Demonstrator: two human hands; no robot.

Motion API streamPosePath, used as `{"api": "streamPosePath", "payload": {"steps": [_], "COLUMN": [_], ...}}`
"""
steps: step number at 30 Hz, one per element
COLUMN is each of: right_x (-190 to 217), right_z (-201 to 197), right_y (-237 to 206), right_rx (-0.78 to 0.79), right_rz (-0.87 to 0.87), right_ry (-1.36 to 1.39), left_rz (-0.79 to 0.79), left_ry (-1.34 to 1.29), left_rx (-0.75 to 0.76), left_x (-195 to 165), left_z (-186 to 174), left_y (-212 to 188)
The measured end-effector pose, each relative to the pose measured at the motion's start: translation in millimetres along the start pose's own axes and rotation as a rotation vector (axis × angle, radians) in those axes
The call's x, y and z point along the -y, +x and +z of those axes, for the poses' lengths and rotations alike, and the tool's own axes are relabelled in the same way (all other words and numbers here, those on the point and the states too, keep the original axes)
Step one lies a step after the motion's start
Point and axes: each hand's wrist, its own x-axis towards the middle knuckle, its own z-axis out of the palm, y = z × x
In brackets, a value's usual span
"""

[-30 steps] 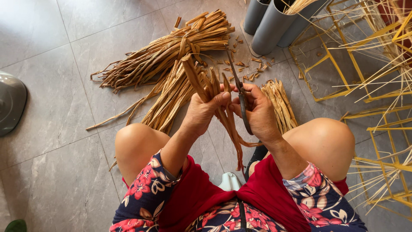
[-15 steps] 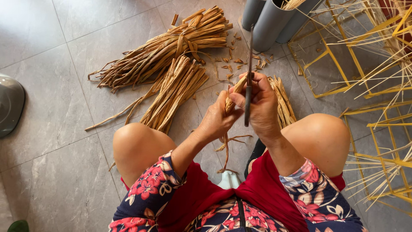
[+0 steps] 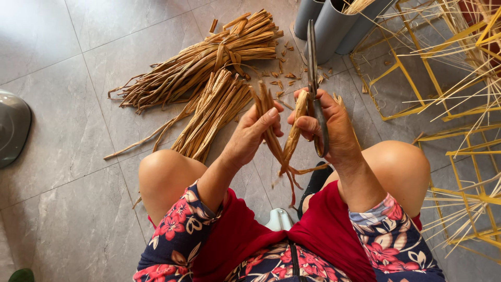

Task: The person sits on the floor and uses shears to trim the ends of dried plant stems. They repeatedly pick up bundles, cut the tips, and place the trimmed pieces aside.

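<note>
Several brown dried leaf strips (image 3: 269,122) stand between the two hands above the person's lap, their upper ends fanned upward and their lower ends trailing down between the bare knees. The left hand (image 3: 250,137) is closed around this small bunch, thumb and fingers pinching it near the top. The right hand (image 3: 329,128) is curled shut on a pair of dark scissors (image 3: 314,83), whose long blades point up and away from the body and look closed; the same hand also presses one paler strip (image 3: 298,117) against its fingers, just beside the bunch in the left hand.

On the grey tiled floor (image 3: 62,68) ahead of the knees lie two larger bundles of the same material: a tied bundle (image 3: 209,55) farther off, and a looser bundle (image 3: 216,112) nearer the left knee, the two touching. Small cut scraps (image 3: 279,78) are scattered near them. Grey tubes (image 3: 326,23) stand at the top, and yellow wire frames (image 3: 417,78) with thin pale sticks fill the right side. A grey rounded object (image 3: 13,128) sits at the left edge.
</note>
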Motion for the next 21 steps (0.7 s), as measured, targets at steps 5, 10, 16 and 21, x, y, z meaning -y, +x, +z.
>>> {"api": "streamPosePath", "payload": {"steps": [5,10,16,21], "right_x": [-10,-17,-13,-16], "right_z": [4,13,15,11], "right_y": [-1,0,1,3], "right_rx": [-0.082,-0.041,-0.019,-0.041], "right_rz": [-0.057,-0.086,-0.052,-0.091], "right_ry": [-0.248,-0.387,-0.251,-0.296], "left_rz": [0.101,0.087,0.114,0.155], "left_ry": [0.089,0.112,0.049,0.148], "left_rx": [-0.052,-0.073,-0.076,-0.132], "left_x": [2,4,-1,-2], "left_z": [0,2,-5,1], "left_y": [-2,-2,1,0]}}
